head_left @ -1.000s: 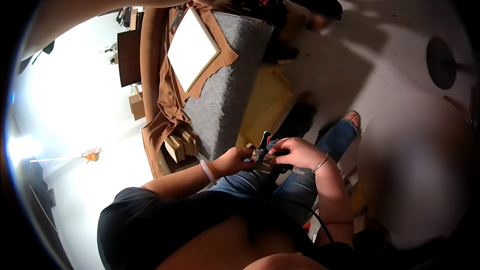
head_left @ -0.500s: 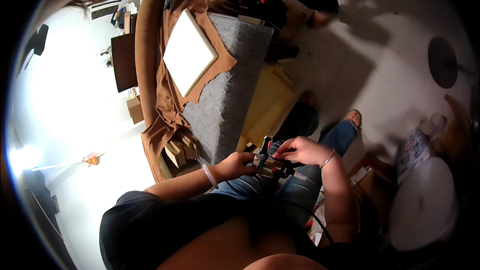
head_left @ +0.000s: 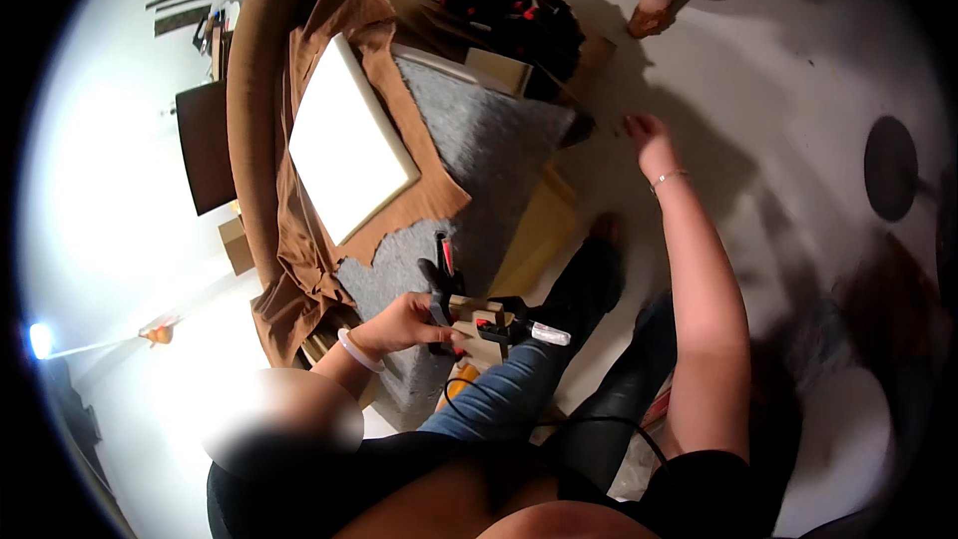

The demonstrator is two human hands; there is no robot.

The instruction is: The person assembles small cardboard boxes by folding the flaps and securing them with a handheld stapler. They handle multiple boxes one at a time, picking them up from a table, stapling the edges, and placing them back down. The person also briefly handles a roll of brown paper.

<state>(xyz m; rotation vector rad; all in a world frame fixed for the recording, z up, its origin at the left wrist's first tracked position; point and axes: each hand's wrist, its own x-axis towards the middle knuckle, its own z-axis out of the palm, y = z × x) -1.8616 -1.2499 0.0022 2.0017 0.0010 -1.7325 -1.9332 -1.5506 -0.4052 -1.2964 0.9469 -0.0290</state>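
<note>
My left hand (head_left: 407, 321) is closed on a small assembly of wooden pieces (head_left: 485, 341), held over my left thigh beside the grey felt. A black clamp (head_left: 439, 279) with a red part grips the wood near my fingers. On its other side sits a second black clamp (head_left: 494, 329) with a pale, shiny handle. My right hand (head_left: 654, 143) is stretched far forward over the floor, away from the wood. Its fingers are loosely bent and apart, with nothing visible in them. Ahead and to its left lies a heap of black and red clamps (head_left: 514, 25).
A white square panel (head_left: 349, 140) rests on brown cloth (head_left: 439, 185) over a table with grey felt (head_left: 479, 130). A black cable (head_left: 599, 419) crosses my lap. Another person's foot (head_left: 651, 15) is on the floor at the far side; a round stool (head_left: 890, 168) stands right.
My right hand has left the wood and reached forward. My left hand still holds the wood, now lower left of centre. The other person's arm at the top is gone from view.
</note>
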